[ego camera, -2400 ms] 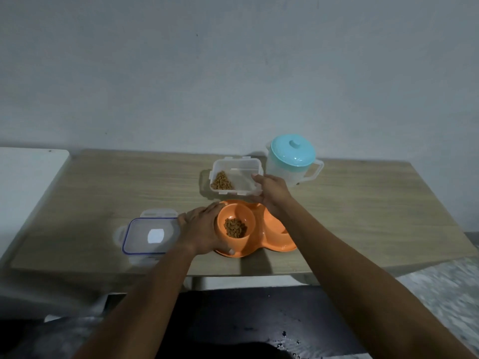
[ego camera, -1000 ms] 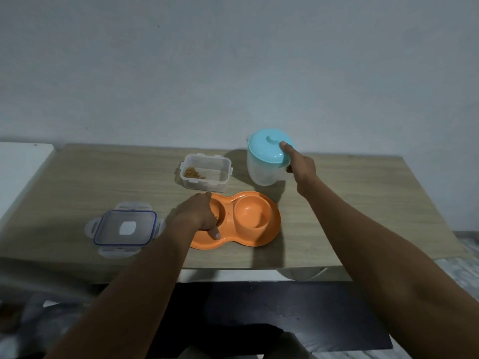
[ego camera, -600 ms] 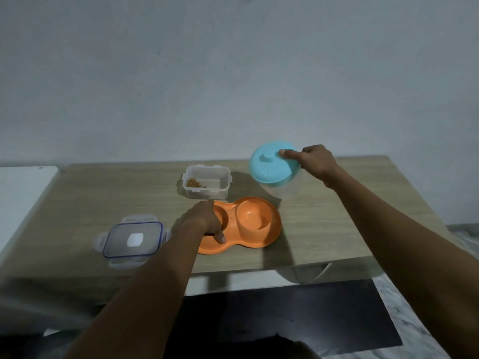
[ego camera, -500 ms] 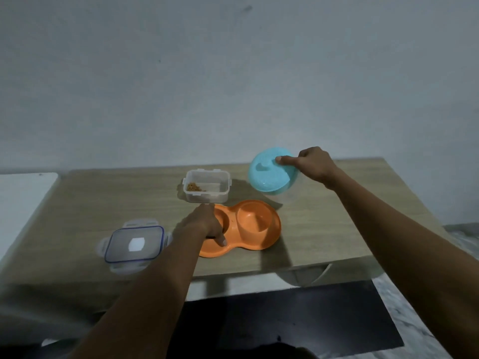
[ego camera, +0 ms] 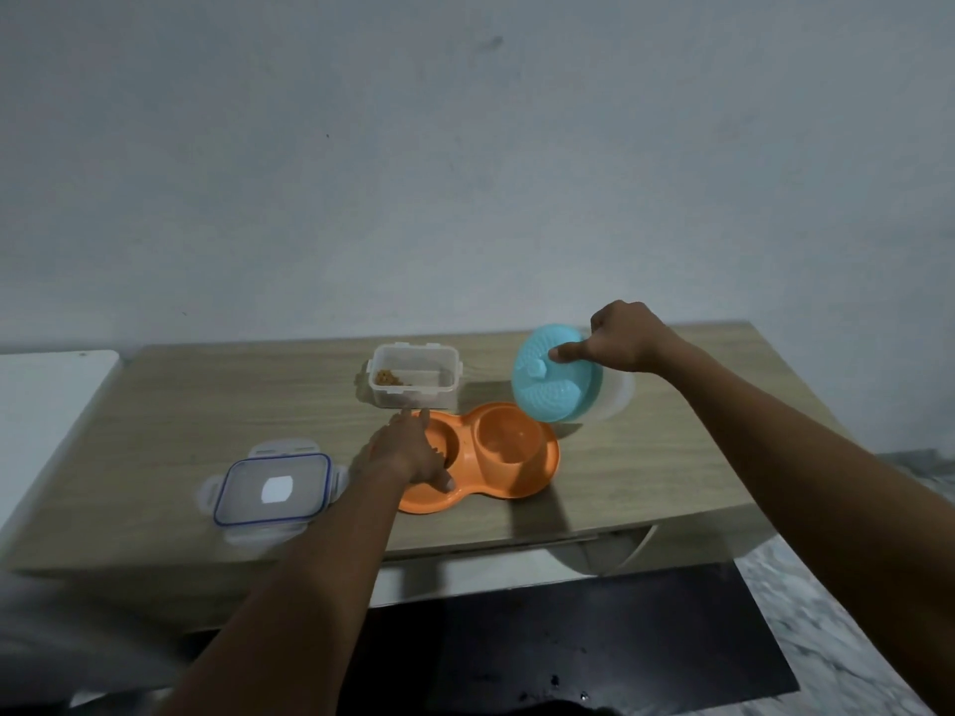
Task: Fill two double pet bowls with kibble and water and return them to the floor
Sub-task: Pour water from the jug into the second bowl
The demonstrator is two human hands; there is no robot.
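Note:
An orange double pet bowl (ego camera: 522, 480) lies on the wooden table (ego camera: 155, 441). My left hand (ego camera: 408, 452) rests on its left cup, fingers spread, thumb on the front rim, hiding most of that cup. The right cup looks bare. My right hand (ego camera: 620, 335) grips a clear jug with a turquoise lid (ego camera: 555, 379), thumb pressed on the lid. The jug is lifted and tipped steeply toward the right cup. No water stream shows.
A clear kibble box (ego camera: 413, 377) with a little kibble stands just behind the bowl. Its blue-rimmed lid (ego camera: 271, 490) lies left of the bowl. A white surface (ego camera: 46, 385) adjoins the table's left end. A black mat (ego camera: 568, 638) covers the floor below.
My right hand left the kibble box, took hold of the jug, lifted it and tipped it toward the bowl's right cup. My left hand stayed on the bowl.

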